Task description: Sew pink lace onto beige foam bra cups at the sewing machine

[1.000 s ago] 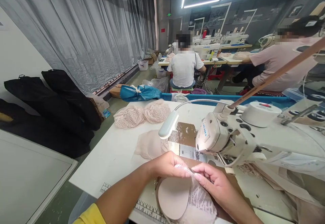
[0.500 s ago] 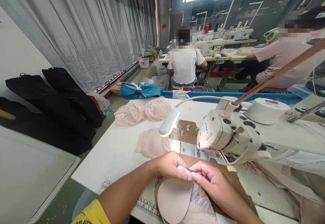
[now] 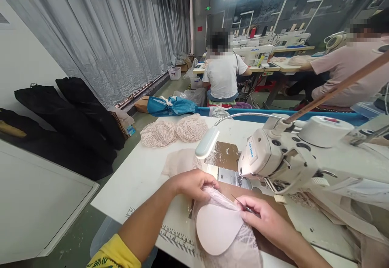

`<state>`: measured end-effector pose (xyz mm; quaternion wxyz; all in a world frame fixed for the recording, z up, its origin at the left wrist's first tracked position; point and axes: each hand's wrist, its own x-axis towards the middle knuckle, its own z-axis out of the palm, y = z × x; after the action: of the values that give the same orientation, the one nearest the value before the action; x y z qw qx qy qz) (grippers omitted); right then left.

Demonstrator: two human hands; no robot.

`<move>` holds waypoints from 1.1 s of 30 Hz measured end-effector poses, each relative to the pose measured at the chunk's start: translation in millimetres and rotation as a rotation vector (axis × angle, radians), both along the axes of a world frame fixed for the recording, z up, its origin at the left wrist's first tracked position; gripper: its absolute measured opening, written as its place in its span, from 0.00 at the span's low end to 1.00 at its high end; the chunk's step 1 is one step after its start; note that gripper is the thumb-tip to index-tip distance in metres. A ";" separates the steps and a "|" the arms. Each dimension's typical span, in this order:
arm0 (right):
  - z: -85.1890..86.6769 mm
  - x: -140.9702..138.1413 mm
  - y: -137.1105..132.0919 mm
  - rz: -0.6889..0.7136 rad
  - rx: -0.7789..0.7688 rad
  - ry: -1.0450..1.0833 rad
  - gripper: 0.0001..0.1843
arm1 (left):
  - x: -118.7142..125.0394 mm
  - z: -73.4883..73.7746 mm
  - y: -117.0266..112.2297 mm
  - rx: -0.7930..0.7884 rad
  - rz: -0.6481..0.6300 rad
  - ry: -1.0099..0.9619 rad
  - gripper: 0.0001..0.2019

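- Closest to me, at lower left, a yellow sleeve point(image 3: 117, 254) ends on the left forearm, above printed ruler marks point(image 3: 179, 239) along the near edge of the white counter point(image 3: 133, 183).
- At the counter's near edge, below the hands, I see a beige cup piece point(image 3: 219, 231): a smooth rounded pad with patterned lace point(image 3: 247, 237) at its right side.
- The left hand point(image 3: 193, 183) is closed in a pinch on the upper left of the piece's fabric edge.
- The right hand point(image 3: 258, 214) pinches the same edge farther right, so the fabric stretches between the two hands. Its curled fingers also hold a thin dark tool point(image 3: 251, 210), its point sticking out toward the left hand; I cannot tell what kind of tool it is.
- Just past the left hand, another pale fabric piece point(image 3: 179, 163) lies on the counter.
- On my right stands a white sewing machine point(image 3: 261, 152) marked JUKI; a lit lamp point(image 3: 207, 143) on a bendable neck hangs to its left.
- At the counter's far side sit two lace cups point(image 3: 174, 132), side by side and touching.
- Beyond the counter I see a tied blue bundle point(image 3: 172, 107).
- Farther off, a person in white point(image 3: 223, 77) sits with their back to me, and a person in pink point(image 3: 349, 71) sits at right.
- A grey curtain point(image 3: 100, 29) hangs at left.
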<state>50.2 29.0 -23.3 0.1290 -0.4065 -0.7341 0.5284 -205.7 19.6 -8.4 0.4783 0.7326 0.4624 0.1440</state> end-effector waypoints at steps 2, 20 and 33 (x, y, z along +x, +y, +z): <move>-2.7 -3.6 0.0 -0.019 0.007 0.025 0.09 | 4.9 -3.1 -1.4 0.025 0.014 -0.033 0.24; 1.3 -6.9 -10.8 -0.006 -0.015 0.189 0.17 | 22.4 -21.5 -35.9 -0.561 0.334 -0.652 0.24; 7.4 -13.5 -10.8 -0.089 0.152 0.114 0.21 | 53.2 -12.6 -41.8 -0.430 0.323 -0.632 0.27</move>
<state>36.7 18.2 -16.0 0.2242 -0.3970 -0.7448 0.4872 -152.5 -22.1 -21.0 0.7102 0.4538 0.4214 0.3348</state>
